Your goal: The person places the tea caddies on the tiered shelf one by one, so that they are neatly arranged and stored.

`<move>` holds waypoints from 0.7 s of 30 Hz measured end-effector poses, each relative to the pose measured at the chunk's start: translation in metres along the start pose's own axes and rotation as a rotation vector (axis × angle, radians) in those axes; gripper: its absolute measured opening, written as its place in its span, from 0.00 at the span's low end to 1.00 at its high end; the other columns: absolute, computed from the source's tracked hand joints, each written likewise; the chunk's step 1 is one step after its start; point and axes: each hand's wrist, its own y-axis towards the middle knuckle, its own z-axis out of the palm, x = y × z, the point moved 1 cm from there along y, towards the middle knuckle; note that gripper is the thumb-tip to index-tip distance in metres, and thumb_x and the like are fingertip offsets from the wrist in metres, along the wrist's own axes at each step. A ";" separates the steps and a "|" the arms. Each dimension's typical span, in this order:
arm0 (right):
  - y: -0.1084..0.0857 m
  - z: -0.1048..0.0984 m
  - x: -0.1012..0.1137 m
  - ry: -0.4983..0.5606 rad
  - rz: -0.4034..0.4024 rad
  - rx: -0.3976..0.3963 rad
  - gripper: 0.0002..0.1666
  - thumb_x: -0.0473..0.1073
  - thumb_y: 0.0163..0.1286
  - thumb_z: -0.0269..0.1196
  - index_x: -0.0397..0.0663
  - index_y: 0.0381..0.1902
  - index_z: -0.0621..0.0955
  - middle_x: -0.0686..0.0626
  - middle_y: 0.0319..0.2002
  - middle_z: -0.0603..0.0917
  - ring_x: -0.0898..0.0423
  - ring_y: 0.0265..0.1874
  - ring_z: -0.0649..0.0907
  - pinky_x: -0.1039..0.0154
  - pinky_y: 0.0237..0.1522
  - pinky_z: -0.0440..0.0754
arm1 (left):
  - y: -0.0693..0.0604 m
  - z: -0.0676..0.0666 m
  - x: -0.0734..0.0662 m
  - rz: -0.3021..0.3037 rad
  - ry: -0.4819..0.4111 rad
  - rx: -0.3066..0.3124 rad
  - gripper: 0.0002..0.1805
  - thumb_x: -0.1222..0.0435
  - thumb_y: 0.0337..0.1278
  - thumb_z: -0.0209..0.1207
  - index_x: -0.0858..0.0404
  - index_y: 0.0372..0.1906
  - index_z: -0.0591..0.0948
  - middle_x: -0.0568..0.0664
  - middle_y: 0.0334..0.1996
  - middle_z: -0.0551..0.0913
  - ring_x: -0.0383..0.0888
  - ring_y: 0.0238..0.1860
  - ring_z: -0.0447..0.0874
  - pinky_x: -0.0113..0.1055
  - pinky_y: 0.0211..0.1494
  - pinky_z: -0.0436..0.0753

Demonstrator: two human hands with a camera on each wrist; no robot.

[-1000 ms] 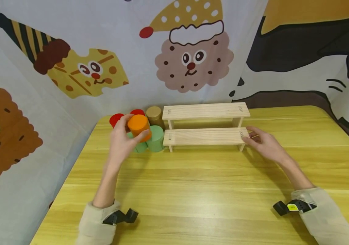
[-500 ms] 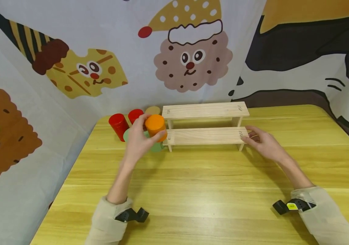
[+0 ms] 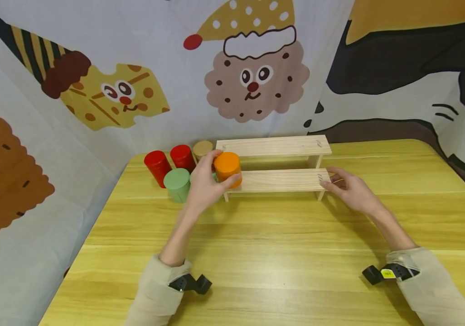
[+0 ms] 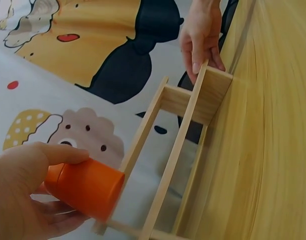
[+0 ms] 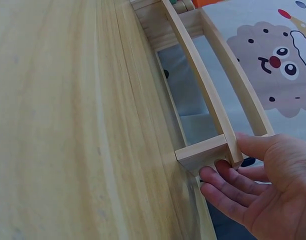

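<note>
My left hand (image 3: 208, 183) grips an orange canister (image 3: 228, 170) between thumb and fingers. It is held over the left end of the lower board of a two-tier wooden shelf (image 3: 277, 180). In the left wrist view a gap shows between the orange canister (image 4: 88, 186) and the lower board; a seam runs round it near the palm. At the shelf's right end my right hand (image 3: 351, 192) pinches the lower board. The right wrist view has the thumb on top of the wooden shelf (image 5: 213, 107) and the fingers curled below its edge.
Left of the shelf stand two red canisters (image 3: 157, 167), a tan canister (image 3: 203, 148) and a green canister (image 3: 177, 183). A second green one is mostly hidden behind the left hand. A printed cloth (image 3: 183, 90) hangs behind the wooden table (image 3: 273, 253).
My left hand has carried the orange canister rightward, from above the green canisters to over the shelf's left end. The right hand stays on the shelf.
</note>
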 end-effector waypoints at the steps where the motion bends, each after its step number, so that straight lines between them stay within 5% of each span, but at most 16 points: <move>1: 0.000 0.000 0.000 -0.001 0.001 0.000 0.41 0.54 0.79 0.55 0.30 0.75 0.59 0.26 0.59 0.74 0.29 0.56 0.78 0.36 0.56 0.76 | 0.001 0.003 -0.001 -0.004 -0.001 0.006 0.37 0.62 0.51 0.75 0.69 0.65 0.72 0.60 0.56 0.77 0.54 0.49 0.77 0.50 0.54 0.81; 21: -0.001 0.000 0.001 0.028 0.017 0.014 0.43 0.56 0.79 0.55 0.32 0.77 0.57 0.26 0.60 0.73 0.29 0.59 0.75 0.36 0.57 0.76 | 0.009 0.053 -0.031 -0.037 -0.059 0.103 0.38 0.62 0.51 0.76 0.65 0.66 0.71 0.58 0.58 0.76 0.51 0.53 0.78 0.47 0.57 0.80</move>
